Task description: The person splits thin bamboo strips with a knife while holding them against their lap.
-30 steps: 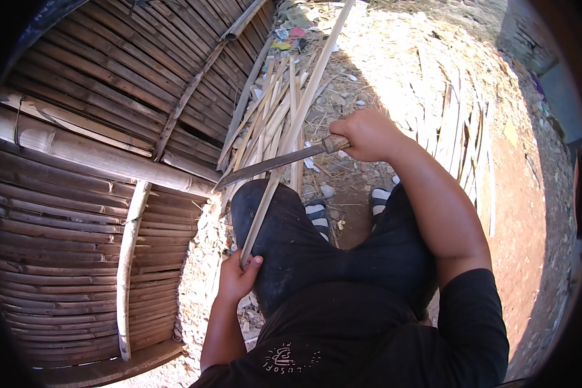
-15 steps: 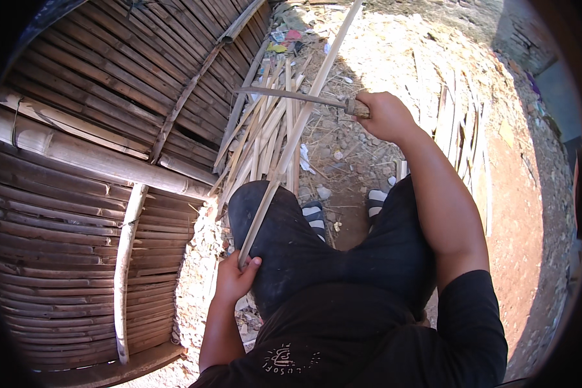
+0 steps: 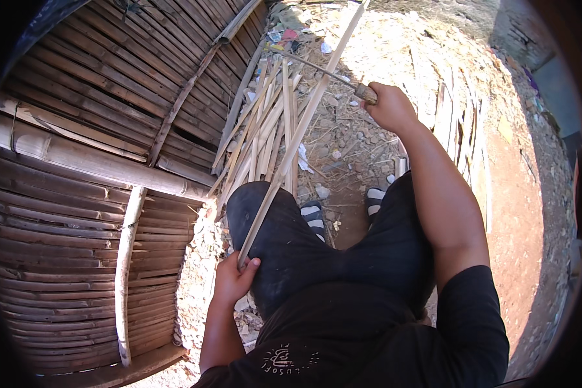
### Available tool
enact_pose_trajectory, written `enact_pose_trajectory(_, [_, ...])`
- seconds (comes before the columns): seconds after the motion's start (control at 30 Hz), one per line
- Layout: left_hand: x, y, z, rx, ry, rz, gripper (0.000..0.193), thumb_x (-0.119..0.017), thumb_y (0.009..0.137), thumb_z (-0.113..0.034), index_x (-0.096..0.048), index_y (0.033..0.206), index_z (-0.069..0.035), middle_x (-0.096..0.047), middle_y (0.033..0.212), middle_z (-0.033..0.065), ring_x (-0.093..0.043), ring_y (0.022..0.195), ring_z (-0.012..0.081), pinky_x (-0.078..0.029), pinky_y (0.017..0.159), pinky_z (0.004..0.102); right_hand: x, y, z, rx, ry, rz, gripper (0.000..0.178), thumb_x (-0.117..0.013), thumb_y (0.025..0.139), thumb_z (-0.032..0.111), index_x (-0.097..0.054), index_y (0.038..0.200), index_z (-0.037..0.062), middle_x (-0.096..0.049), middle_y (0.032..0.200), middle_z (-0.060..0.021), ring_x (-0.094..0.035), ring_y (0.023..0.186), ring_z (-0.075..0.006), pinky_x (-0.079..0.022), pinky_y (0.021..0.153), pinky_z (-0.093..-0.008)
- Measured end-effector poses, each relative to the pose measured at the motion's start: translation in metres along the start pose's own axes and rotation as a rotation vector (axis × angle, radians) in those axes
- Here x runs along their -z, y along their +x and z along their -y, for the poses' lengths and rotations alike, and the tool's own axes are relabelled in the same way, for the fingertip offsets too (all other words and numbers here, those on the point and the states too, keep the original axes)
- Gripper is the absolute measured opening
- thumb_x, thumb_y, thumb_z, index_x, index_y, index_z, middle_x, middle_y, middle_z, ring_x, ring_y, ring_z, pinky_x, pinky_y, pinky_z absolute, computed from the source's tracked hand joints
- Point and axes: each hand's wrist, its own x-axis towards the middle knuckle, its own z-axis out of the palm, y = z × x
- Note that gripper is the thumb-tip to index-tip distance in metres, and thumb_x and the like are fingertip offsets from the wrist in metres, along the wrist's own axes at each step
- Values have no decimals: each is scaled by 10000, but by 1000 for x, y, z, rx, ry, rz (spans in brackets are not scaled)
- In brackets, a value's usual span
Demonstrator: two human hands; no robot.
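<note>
A long pale bamboo strip [image 3: 297,137] slants from my left hip across my left thigh and out past the top of the view. My left hand [image 3: 237,277] is closed round its lower end, thumb on top. My right hand [image 3: 390,108], with the arm stretched forward, grips the wooden handle of a long knife [image 3: 366,94]. Its thin dark blade crosses the strip well up its length and points to the far left. Whether the edge touches the strip I cannot tell.
A heap of split bamboo strips [image 3: 265,123] lies ahead of my left knee. More strips [image 3: 459,123] lie on the right. Along the left stands a bamboo slat wall [image 3: 64,258] with a thick pole [image 3: 97,158]. Coloured litter [image 3: 284,37] and stones cover the far ground.
The knife has moved farther away along the strip, and its blade now tilts more steeply. My right hand has shifted slightly forward and right. My left hand has stayed nearly still.
</note>
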Motion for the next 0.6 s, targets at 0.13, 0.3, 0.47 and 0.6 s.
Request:
enact_pose_trajectory(0.13, [-4,0,5,8,-47,-1,374,-793,933,-351,-652,858,-13,-597,617,71,-560,563,167,-464,566,336,-3,-8,1,247,-39,55,318,-771,861,268,-702,1124,105,-731,958,-191,-704,979,-385,-557,850,-503])
enact_pose_trajectory(0.3, [-1,-1,5,15,-55,6,369,-799,928,-348,-655,864,-14,-598,618,66,-561,568,160,-462,567,329,-14,-22,34,577,-163,253,301,-765,758,186,-694,1042,115,-729,910,-143,-707,904,-392,-558,782,-529])
enact_pose_trajectory(0.47, [-2,-1,8,18,-42,-1,364,-797,929,-346,-655,860,-18,-588,612,52,-555,572,148,-457,566,324,-2,-20,35,452,-141,216,262,-760,809,210,-694,1042,108,-731,927,-167,-707,940,-392,-557,810,-523])
enact_pose_trajectory(0.6, [-3,0,10,13,-63,-3,365,-788,936,-353,-653,859,-23,-586,608,47,-553,572,145,-454,564,328,2,-5,15,19,-47,-6,254,-741,879,255,-702,1078,100,-739,976,-187,-704,980,-395,-555,849,-519])
